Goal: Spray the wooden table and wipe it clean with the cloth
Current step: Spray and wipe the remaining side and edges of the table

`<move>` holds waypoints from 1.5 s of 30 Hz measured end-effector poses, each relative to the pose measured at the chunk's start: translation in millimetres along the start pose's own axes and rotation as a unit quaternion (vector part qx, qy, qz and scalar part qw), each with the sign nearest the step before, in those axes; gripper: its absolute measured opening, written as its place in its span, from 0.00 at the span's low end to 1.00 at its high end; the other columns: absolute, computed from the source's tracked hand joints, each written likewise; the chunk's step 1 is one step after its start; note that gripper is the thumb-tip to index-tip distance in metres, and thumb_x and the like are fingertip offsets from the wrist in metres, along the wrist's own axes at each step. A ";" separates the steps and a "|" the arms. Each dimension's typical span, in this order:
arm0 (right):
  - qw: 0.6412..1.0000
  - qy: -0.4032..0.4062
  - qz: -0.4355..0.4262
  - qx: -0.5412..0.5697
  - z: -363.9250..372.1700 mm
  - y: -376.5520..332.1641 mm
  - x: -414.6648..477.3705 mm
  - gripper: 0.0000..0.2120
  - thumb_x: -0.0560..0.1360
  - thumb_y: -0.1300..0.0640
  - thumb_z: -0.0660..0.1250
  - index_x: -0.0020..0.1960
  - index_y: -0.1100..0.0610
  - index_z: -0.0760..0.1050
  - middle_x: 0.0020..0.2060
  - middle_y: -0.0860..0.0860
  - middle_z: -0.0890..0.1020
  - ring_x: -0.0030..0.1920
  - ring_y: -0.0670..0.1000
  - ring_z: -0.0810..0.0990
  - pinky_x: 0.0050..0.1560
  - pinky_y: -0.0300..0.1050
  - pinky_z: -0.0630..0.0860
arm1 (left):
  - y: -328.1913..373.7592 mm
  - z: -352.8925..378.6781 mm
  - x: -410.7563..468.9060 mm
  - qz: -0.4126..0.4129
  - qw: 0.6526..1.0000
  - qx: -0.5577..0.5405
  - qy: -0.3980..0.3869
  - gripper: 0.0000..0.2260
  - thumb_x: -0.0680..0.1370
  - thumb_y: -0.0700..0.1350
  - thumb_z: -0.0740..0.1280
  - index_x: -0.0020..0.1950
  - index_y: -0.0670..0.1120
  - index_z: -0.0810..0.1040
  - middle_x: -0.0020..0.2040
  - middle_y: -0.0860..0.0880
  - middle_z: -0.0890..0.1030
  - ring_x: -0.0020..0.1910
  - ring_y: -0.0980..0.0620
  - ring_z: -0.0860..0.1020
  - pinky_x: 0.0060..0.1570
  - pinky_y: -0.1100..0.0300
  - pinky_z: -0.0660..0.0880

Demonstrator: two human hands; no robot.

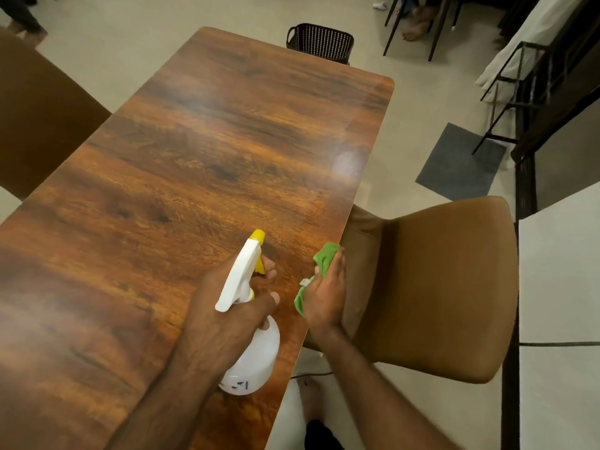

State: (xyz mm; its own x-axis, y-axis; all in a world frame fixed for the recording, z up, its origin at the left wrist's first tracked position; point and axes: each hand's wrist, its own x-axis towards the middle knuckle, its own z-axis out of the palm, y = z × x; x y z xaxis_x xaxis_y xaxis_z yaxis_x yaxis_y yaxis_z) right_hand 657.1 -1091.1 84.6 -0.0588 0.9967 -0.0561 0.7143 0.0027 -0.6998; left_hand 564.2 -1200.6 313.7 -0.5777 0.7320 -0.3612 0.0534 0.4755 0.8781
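Clearly, the left grip (227,306) was clenched round the neck of the white spray bottle (251,355). One finger was curled on the yellow trigger, and the yellow nozzle pointed toward the far end of the wooden tabletop (194,157). The bottle hung tilted over the tabletop's near right part; whether its round body touched the wood could not be told. The right grip (324,297) was released, its fingers lying nearly straight on the green cloth (326,254) and pressing it down at the tabletop's right edge. The cloth was bunched and showed beyond the fingertips and beside the palm. A pale hazy patch (347,164) sat farther along that same edge. A tan chair (438,287) stood just beside the tabletop's right edge, a brown chair (42,118) at its left. A dark basket (319,43) stood on the floor beyond its far end.
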 end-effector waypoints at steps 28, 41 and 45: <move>0.999 -0.017 0.048 0.017 -0.8 9.9 -202.1 0.29 0.84 0.56 0.59 0.82 0.55 0.52 0.75 0.54 0.69 0.69 0.56 0.74 0.59 0.47 0.76 | -101.4 -79.4 -165.2 0.040 0.998 -0.009 -0.046 0.15 0.72 0.30 0.73 0.54 0.46 0.83 0.49 0.48 0.86 0.41 0.46 0.84 0.32 0.65 0.77; 0.998 -0.019 0.050 -0.011 1.3 13.3 -217.0 0.30 0.83 0.57 0.61 0.82 0.55 0.52 0.76 0.53 0.68 0.69 0.56 0.74 0.60 0.46 0.77 | -102.7 -87.5 -166.1 0.047 0.997 0.009 -0.057 0.10 0.73 0.30 0.73 0.41 0.45 0.79 0.35 0.50 0.81 0.35 0.56 0.81 0.29 0.74 0.72; 0.998 -0.016 0.056 -0.004 5.7 18.5 -218.9 0.30 0.83 0.56 0.61 0.82 0.54 0.52 0.75 0.53 0.70 0.67 0.56 0.76 0.59 0.51 0.79 | -116.8 -96.3 -164.9 0.050 0.997 -0.002 -0.057 0.09 0.73 0.30 0.73 0.47 0.42 0.81 0.43 0.47 0.84 0.42 0.45 0.83 0.31 0.73 0.75</move>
State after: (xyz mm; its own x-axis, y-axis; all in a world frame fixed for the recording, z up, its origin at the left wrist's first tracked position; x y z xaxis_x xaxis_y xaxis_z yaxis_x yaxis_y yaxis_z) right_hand 679.2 -1309.7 79.9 -0.0003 0.9876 -0.1573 0.7237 -0.1083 -0.6815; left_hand 574.8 -1423.8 300.9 -0.4740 0.8258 -0.3055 0.1023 0.3963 0.9124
